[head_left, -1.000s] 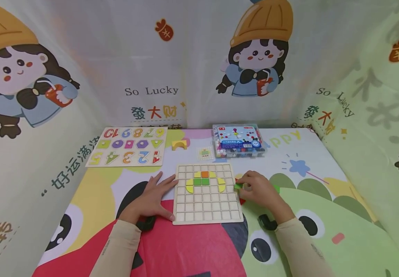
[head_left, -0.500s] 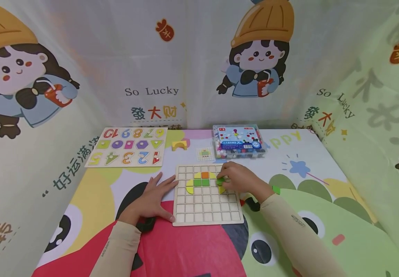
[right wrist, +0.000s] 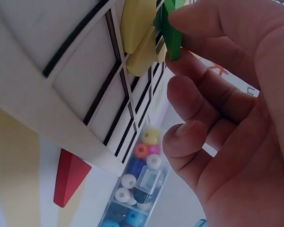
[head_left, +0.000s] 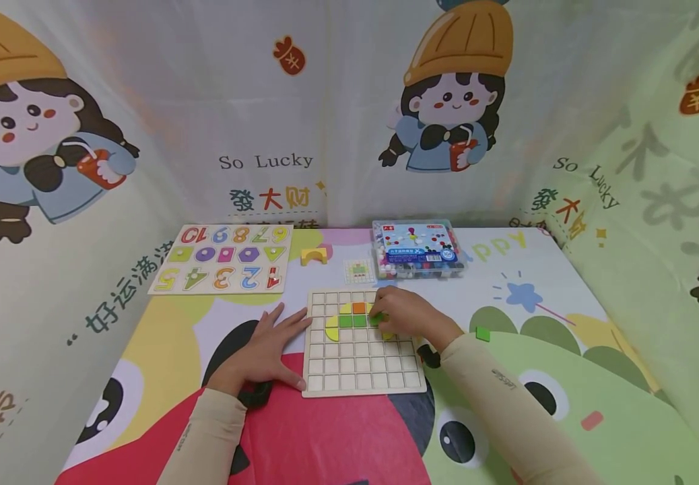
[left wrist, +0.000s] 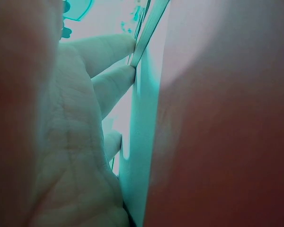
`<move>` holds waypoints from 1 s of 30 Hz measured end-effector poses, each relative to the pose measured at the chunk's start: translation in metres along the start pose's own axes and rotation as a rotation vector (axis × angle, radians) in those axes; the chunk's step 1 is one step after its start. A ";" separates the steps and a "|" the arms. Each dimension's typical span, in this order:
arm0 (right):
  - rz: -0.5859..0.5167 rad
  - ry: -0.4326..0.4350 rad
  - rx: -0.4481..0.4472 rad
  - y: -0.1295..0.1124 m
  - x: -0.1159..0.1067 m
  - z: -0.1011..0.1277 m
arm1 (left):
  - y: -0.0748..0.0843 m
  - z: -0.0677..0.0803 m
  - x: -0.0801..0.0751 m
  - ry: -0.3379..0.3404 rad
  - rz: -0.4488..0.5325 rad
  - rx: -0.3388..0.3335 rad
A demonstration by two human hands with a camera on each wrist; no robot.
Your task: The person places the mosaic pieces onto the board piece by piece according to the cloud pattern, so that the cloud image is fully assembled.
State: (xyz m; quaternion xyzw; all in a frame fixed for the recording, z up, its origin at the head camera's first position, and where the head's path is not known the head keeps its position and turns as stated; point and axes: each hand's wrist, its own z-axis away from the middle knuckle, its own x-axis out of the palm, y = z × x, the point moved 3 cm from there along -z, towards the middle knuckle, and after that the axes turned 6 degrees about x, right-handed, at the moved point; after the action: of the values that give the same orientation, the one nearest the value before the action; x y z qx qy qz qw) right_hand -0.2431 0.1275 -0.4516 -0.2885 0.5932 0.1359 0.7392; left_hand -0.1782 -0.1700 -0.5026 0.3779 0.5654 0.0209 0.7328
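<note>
A wooden grid board (head_left: pixel 361 374) lies in front of me with yellow, green and orange tiles (head_left: pixel 349 319) in its upper rows. My right hand (head_left: pixel 407 314) is over the board's upper right part and pinches a green square tile (right wrist: pixel 171 33) between thumb and fingers, right beside the placed yellow tiles (right wrist: pixel 137 28). My left hand (head_left: pixel 264 350) lies flat on the mat, its fingers (left wrist: pixel 111 66) against the board's left edge (left wrist: pixel 149 28).
A number and shape puzzle board (head_left: pixel 225 259) lies at the back left. A clear box of beads (head_left: pixel 419 249), a small pattern card (head_left: pixel 359 271) and a yellow arch block (head_left: pixel 314 255) sit behind the grid. A loose green tile (head_left: pixel 482 333) and a red piece (right wrist: pixel 68 175) lie right of the board.
My right hand carried the green tile from the mat at the board's right onto the board, then further left toward the placed tiles. The left hand stayed put.
</note>
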 end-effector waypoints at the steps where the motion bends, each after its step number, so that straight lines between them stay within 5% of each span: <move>1: 0.000 -0.003 0.001 0.000 0.001 -0.001 | 0.000 0.000 0.000 0.001 0.001 0.001; 16: -0.010 -0.016 0.009 -0.005 0.003 -0.001 | -0.001 0.001 0.001 0.001 -0.003 0.002; 30: -0.155 0.008 0.048 0.004 0.010 -0.001 | -0.002 0.000 0.001 0.000 -0.002 0.010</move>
State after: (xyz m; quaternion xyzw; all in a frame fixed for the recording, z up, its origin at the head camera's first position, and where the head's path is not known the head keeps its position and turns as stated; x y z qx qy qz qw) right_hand -0.2435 0.1286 -0.4624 -0.3162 0.5752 0.0627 0.7518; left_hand -0.1787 -0.1710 -0.5048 0.3811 0.5661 0.0172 0.7307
